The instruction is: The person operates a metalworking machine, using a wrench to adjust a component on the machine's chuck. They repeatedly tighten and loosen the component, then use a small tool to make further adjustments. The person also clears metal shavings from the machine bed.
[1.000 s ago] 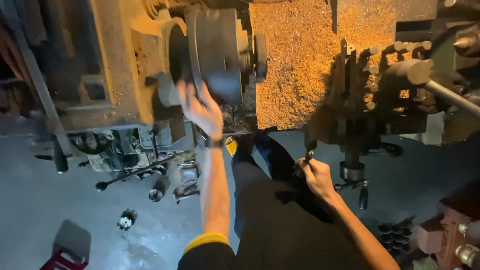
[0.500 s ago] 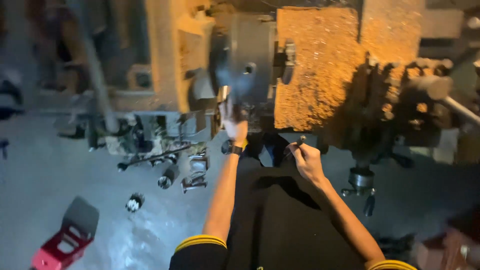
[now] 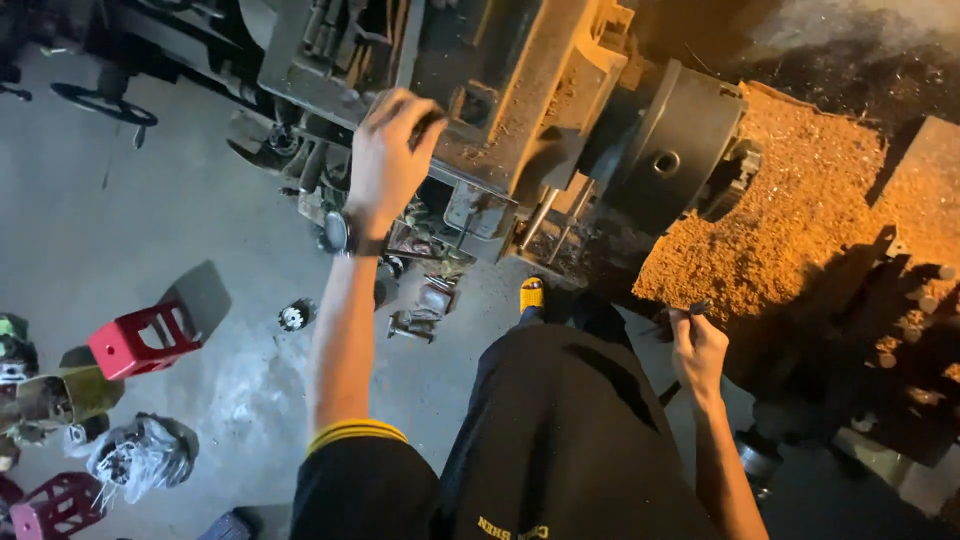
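A big, grimy lathe (image 3: 520, 110) fills the top of the head view, with its round grey chuck (image 3: 680, 160) at the right. My left hand (image 3: 385, 160) reaches up to the headstock and its fingers curl on a dark lever or knob there. A wristwatch sits on that wrist. My right hand (image 3: 697, 345) is lower right, fingers closed around a small dark handle at the front of the machine. A thick heap of orange-brown chips (image 3: 800, 230) covers the bed beside the chuck.
Small metal parts (image 3: 415, 310) lie on the grey floor below the headstock. A red plastic stool (image 3: 135, 340) stands at the left, a plastic bag of parts (image 3: 140, 455) near it, another red stool (image 3: 55, 505) at the bottom left. My dark trousers and yellow-toed shoe (image 3: 532, 293) are below.
My left hand left the chuck and moved up and left onto the headstock. The view swung so the lathe now sits tilted; the right hand stays on its small handle.
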